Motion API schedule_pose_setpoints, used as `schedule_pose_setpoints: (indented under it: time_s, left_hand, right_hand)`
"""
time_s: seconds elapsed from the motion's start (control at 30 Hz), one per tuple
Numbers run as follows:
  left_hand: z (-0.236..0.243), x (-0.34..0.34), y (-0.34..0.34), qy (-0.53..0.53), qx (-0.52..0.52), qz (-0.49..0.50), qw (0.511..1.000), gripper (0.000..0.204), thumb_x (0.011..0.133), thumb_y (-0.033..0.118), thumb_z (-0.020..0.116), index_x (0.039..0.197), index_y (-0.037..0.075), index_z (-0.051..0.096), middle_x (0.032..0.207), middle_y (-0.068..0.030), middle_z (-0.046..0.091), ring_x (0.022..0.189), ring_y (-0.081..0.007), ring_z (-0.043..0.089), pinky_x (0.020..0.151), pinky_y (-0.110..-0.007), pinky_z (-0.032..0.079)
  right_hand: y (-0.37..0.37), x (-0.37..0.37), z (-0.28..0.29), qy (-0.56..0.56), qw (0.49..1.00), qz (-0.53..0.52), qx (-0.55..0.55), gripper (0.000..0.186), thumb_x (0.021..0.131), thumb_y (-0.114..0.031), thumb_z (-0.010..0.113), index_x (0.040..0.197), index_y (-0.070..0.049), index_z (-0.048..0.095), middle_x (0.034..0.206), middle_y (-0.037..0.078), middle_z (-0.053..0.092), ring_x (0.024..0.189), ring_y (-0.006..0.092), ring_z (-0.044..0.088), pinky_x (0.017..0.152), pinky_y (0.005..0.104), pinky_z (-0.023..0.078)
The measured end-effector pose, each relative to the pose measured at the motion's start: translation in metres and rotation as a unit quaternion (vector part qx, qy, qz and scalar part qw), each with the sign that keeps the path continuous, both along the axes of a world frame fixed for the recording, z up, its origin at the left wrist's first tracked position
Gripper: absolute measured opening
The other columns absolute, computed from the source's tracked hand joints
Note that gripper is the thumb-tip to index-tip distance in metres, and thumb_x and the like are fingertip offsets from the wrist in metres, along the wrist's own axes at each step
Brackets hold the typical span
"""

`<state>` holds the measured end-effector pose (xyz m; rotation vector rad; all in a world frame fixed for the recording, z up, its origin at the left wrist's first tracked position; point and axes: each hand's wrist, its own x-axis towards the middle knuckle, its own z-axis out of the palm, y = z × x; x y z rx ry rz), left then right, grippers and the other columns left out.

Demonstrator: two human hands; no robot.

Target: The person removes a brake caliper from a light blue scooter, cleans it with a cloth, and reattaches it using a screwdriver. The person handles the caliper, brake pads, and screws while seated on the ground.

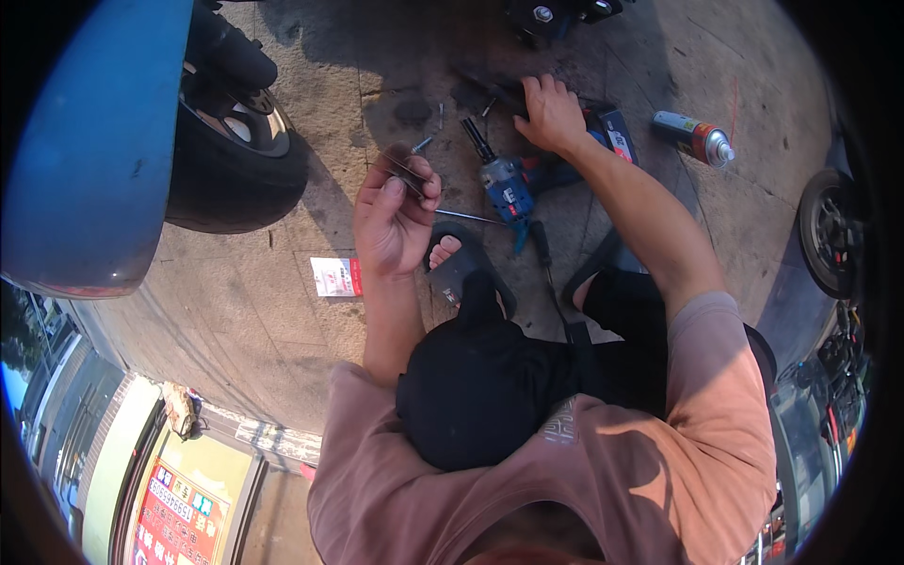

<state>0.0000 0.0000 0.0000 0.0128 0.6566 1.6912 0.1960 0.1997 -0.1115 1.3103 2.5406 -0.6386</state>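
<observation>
My left hand (395, 207) holds a small, thin, dark metal piece (409, 173) between thumb and fingers. My right hand (551, 118) is stretched out, fingers curled over a dark object (508, 94) that I cannot make out clearly. Just below it a blue power tool (508, 188) with a black socket on its nose lies on the pavement, beside a dark case or battery (610, 130). A bolt (421, 145) and a small pin (441, 115) lie near my left hand. A long thin metal rod (461, 216) runs toward the tool.
A wheel (245, 193) under blue bodywork (85, 151) stands at left, a black part (551, 19) at top. A spray can (692, 137) lies at right before another wheel (824, 235). A small packet (336, 277) lies by my left arm. My sandalled feet are below the tool.
</observation>
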Motion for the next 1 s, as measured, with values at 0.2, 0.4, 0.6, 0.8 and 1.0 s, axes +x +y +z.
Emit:
schedule_pose_setpoints:
  time_s: [0.2, 0.4, 0.6, 0.8, 1.0]
  left_hand:
    - [0.008, -0.002, -0.003, -0.039, 0.084, 0.028, 0.995, 0.039, 0.098, 0.01, 0.062, 0.136, 0.007, 0.052, 0.111, -0.0178, 0.06, 0.091, -0.0263, 0.063, 0.074, -0.034, 0.053]
    - [0.012, -0.006, -0.006, -0.023, 0.102, 0.019, 0.994, 0.039, 0.101, 0.014, 0.058, 0.139, 0.013, 0.051, 0.115, -0.0144, 0.056, 0.088, -0.0189, 0.058, 0.073, -0.032, 0.044]
    - [0.009, -0.005, -0.005, -0.038, 0.1, 0.052, 0.993, 0.038, 0.099, 0.006, 0.06, 0.136, 0.012, 0.057, 0.126, -0.0203, 0.058, 0.092, -0.0282, 0.069, 0.073, -0.036, 0.057]
    - [0.011, -0.003, -0.008, -0.002, 0.073, 0.067, 0.995, 0.04, 0.098, 0.004, 0.061, 0.136, 0.013, 0.058, 0.135, -0.0167, 0.058, 0.091, -0.028, 0.069, 0.073, -0.037, 0.058]
    - [0.011, -0.002, -0.009, 0.03, 0.055, 0.077, 0.995, 0.038, 0.098, 0.006, 0.061, 0.135, 0.015, 0.06, 0.132, -0.018, 0.06, 0.089, -0.0248, 0.067, 0.071, -0.034, 0.054]
  right_hand:
    - [-0.005, -0.006, 0.064, 0.175, 0.925, -0.117, -0.316, 0.036, 0.092, -0.02, 0.058, 0.123, -0.002, 0.056, 0.105, 0.014, 0.068, 0.089, 0.0266, 0.067, 0.083, 0.0411, 0.054]
    - [-0.022, 0.013, 0.167, 0.249, 0.776, -0.051, -0.577, 0.03, 0.094, -0.012, 0.049, 0.121, -0.001, 0.055, 0.1, 0.007, 0.066, 0.082, 0.0156, 0.065, 0.075, 0.0327, 0.053]
    - [-0.03, 0.011, 0.189, 0.158, 0.857, 0.103, -0.479, 0.063, 0.084, -0.003, 0.054, 0.146, -0.001, 0.042, 0.109, 0.021, 0.064, 0.091, 0.0307, 0.068, 0.078, 0.0401, 0.054]
    - [-0.047, 0.01, 0.186, 0.213, 0.927, 0.137, -0.277, 0.069, 0.082, -0.005, 0.061, 0.149, -0.007, 0.042, 0.113, 0.022, 0.063, 0.097, 0.0441, 0.063, 0.083, 0.0481, 0.052]
    - [-0.048, 0.007, 0.189, 0.169, 0.946, 0.151, -0.231, 0.067, 0.086, -0.009, 0.063, 0.149, -0.009, 0.043, 0.104, 0.019, 0.06, 0.099, 0.0401, 0.063, 0.08, 0.0479, 0.052]
